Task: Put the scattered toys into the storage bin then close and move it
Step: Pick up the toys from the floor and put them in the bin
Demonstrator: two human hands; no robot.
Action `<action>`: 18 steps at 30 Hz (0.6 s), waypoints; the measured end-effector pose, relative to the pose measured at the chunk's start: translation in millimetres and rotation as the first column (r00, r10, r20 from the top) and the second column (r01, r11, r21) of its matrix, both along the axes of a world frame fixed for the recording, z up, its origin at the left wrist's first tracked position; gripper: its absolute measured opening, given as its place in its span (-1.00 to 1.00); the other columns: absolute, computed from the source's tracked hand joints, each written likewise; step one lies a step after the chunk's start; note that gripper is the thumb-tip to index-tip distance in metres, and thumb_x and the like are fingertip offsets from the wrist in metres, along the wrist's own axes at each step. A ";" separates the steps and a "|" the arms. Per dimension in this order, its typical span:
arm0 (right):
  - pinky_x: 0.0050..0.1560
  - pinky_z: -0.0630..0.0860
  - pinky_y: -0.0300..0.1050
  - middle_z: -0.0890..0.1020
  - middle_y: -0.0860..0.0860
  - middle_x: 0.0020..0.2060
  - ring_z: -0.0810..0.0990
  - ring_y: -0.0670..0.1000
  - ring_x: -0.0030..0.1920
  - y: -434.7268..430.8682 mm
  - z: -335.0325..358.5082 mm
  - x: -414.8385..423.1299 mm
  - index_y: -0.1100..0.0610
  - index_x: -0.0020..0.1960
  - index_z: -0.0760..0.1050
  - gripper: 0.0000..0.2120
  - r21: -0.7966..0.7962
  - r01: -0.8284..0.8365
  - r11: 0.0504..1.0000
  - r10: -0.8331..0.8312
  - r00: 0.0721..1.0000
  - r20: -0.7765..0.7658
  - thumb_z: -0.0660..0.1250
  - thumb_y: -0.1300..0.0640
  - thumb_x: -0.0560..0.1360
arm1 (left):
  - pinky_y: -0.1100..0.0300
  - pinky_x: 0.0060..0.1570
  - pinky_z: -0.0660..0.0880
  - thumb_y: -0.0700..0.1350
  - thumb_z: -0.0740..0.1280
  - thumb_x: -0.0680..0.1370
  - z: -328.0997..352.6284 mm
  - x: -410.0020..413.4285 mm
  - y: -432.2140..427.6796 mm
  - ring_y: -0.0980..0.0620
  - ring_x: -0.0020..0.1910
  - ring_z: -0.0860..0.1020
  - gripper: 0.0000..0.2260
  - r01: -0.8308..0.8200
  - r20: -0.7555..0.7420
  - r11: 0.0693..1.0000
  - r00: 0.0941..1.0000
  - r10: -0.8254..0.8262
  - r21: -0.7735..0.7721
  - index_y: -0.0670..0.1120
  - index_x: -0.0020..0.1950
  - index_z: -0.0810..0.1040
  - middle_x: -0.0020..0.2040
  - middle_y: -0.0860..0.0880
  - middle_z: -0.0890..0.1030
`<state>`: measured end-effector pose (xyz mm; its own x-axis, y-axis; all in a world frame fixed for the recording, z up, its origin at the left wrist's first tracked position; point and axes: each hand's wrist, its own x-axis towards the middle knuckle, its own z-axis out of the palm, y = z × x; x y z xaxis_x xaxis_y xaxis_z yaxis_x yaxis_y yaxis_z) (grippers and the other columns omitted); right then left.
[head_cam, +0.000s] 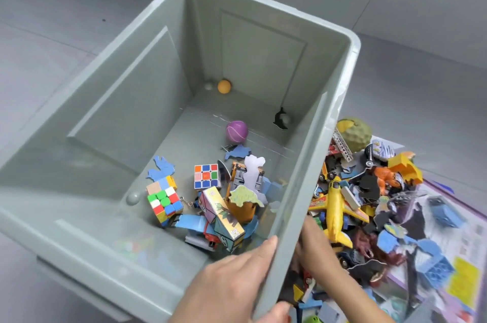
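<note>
Your left hand (232, 283) grips the grey plastic storage bin (263, 46) steady; your right hand (312, 239), fingers hidden, probes the multicoloured toys (340, 206).

Cubes (184, 191) and balls (236, 131) in bin (126, 101); toy heap (369, 204) right.

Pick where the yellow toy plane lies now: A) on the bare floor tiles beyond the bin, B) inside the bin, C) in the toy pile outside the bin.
C: the yellow toy plane lies among the piled toys, outside the storage bin wall.
</note>
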<state>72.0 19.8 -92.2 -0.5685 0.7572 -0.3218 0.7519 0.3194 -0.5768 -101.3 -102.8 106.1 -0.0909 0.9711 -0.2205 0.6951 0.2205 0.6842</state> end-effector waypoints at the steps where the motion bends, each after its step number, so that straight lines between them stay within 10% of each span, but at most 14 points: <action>1: -0.26 0.43 -0.28 0.49 -0.09 -0.20 0.47 -0.18 -0.24 4.2 24.9 2.1 0.04 -0.05 0.40 -0.85 -0.007 0.148 0.989 -0.148 0.987 -0.062 0.26 -0.03 0.53 | 0.70 -0.18 0.19 0.40 0.12 0.31 0.4 1.0 0.6 0.35 0.08 0.38 -0.33 -0.013 0.008 1.000 1.000 0.013 0.006 0.35 0.42 0.18 0.18 0.48 0.42; 4: -0.42 0.31 -0.29 0.42 -0.04 -0.40 0.39 -0.12 -0.44 16.5 121.9 -5.3 0.04 -0.24 0.34 -0.75 -0.032 0.444 0.895 -0.421 0.823 -0.381 0.32 -0.04 0.50 | 0.65 -0.05 0.17 0.51 -0.09 0.22 1.3 0.8 -2.4 0.42 0.23 0.21 -0.25 -0.017 -0.036 1.000 0.999 0.016 -0.018 0.42 0.40 -0.09 0.29 0.56 0.16; 8: -0.41 0.39 -0.25 0.48 -0.04 -0.34 0.46 -0.08 -0.38 17.6 226.4 -48.6 -0.06 -0.14 0.41 -0.77 0.098 0.230 0.968 -0.102 0.722 -0.684 0.27 -0.21 0.45 | 0.39 0.00 0.42 0.61 -0.06 0.24 4.6 -13.4 -1.8 0.41 0.13 0.43 -0.21 -0.032 -0.114 0.999 0.993 0.030 -0.014 0.27 0.38 0.28 0.19 0.42 0.44; 12: -0.21 0.31 -0.34 0.39 -0.12 -0.21 0.38 -0.17 -0.20 8.8 232.5 -111.8 0.09 -0.05 0.43 -0.81 0.344 -0.148 0.927 0.295 0.853 -0.429 0.35 0.01 0.45 | 0.42 -0.31 0.33 0.47 0.10 0.30 3.9 -30.0 4.6 0.30 -0.09 0.54 -0.45 -0.193 -0.188 0.981 0.964 0.186 -0.018 0.20 0.13 0.47 -0.05 0.31 0.57; 16: 0.07 0.41 -0.07 0.43 0.00 0.09 0.43 0.05 0.12 18.4 207.9 -128.1 0.10 0.21 0.43 -0.65 0.238 -0.352 0.906 0.376 0.925 -0.064 0.32 -0.05 0.50 | 0.26 -0.50 0.28 0.23 0.18 0.40 1.2 -48.5 21.3 0.06 -0.38 0.55 -0.71 -0.220 -0.342 0.970 0.908 0.241 0.100 0.06 -0.25 0.54 -0.35 0.14 0.56; 18: 0.20 0.40 -0.14 0.44 -0.04 0.23 0.42 -0.01 0.23 25.5 211.6 -111.9 0.05 0.32 0.41 -0.55 0.269 -0.352 0.897 0.393 0.912 -0.116 0.30 -0.12 0.50 | 0.23 -0.51 0.31 0.20 0.14 0.42 -3.6 -58.3 31.9 -0.01 -0.39 0.56 -0.66 -0.217 -0.438 0.970 0.866 0.242 0.107 0.02 -0.26 0.58 -0.36 0.10 0.57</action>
<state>-39.9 45.3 119.4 -0.8523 0.5216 -0.0379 0.4529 0.6999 -0.5523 -159.6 -70.9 102.5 -0.3890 0.9197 -0.0529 0.8624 0.3837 0.3303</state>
